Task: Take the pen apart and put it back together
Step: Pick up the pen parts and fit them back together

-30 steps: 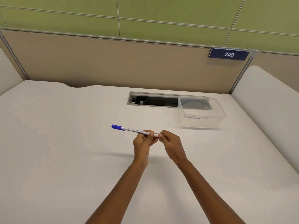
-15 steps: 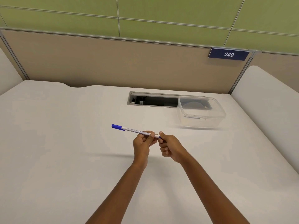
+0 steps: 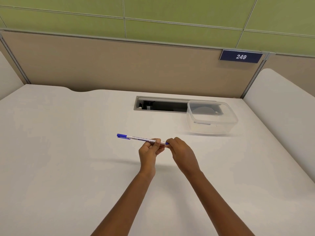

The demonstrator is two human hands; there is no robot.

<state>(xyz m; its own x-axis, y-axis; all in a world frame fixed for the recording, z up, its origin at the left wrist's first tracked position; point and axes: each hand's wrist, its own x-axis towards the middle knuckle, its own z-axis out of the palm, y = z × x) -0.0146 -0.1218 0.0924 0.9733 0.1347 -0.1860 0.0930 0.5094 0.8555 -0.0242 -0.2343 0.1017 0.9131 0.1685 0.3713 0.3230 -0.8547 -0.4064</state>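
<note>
A white pen [image 3: 136, 138] with a blue cap at its left end is held level above the white desk [image 3: 68, 167]. My left hand [image 3: 150, 151] grips the barrel near its right end, fingers curled round it. My right hand [image 3: 181, 153] pinches the pen's right tip, where a small blue end piece [image 3: 166, 143] shows between the two hands. Printed text runs along the barrel. The hands almost touch each other.
A clear plastic box [image 3: 211, 119] stands at the back right of the desk, partly over an open cable slot [image 3: 162, 106]. A beige partition with a blue "249" sign [image 3: 240, 56] closes off the back. White rounded dividers flank both sides.
My right hand has turned at the pen's right end and shifted slightly right. A small blue end piece now shows there. The left hand and the barrel have stayed in place.
</note>
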